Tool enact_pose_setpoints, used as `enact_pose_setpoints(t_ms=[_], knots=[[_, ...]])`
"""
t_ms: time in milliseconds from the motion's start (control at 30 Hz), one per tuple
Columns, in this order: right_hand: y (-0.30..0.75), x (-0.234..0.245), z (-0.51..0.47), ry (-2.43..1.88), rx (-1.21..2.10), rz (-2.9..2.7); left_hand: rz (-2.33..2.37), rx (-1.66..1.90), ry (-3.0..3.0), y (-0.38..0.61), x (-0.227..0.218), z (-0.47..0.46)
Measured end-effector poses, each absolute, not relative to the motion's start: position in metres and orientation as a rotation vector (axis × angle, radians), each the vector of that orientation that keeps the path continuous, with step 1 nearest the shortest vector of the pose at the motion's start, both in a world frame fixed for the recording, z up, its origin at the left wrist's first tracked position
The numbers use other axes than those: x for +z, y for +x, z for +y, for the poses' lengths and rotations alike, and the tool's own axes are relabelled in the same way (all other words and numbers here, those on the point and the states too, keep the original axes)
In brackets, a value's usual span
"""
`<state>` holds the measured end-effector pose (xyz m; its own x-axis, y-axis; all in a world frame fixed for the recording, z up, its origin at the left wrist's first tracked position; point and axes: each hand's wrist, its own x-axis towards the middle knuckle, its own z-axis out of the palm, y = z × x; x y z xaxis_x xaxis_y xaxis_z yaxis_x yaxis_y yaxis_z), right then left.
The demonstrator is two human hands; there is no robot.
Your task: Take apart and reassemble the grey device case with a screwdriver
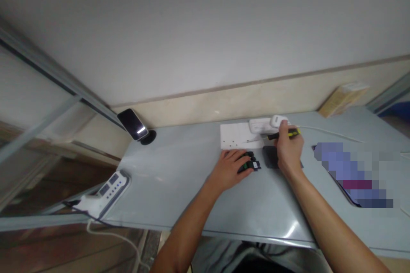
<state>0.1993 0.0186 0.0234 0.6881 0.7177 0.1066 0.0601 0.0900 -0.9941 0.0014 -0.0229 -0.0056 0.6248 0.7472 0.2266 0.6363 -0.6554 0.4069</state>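
Note:
My left hand (229, 166) lies on the grey table (179, 187), fingers curled over a small black device with green marks (249, 163). My right hand (288, 148) is closed around a black and yellow tool (292, 134), likely a screwdriver, its tip pointing left over a white sheet (235, 135). A dark flat piece (270, 156) lies just left of my right hand.
A white power strip (264, 125) with a plug sits behind the sheet. A phone on a stand (134, 124) stands at the back left. Another power strip (107, 187) hangs at the left edge. A cardboard box (342, 98) leans at the back right. A blurred patch covers the right.

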Motion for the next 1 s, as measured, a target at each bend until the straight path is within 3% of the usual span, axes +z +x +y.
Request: enact_pose_setpoints(t_ms=[233,1000], knots=[[0.194,0.028,0.015,-1.452,0.376,-0.850,1.128,0.551,2.537,0.003,-0.005,-0.023],[0.181,0.041,-0.004,-1.443,0.313,-1.116,1.113,0.614,2.417,0.002,-0.010,-0.021]])
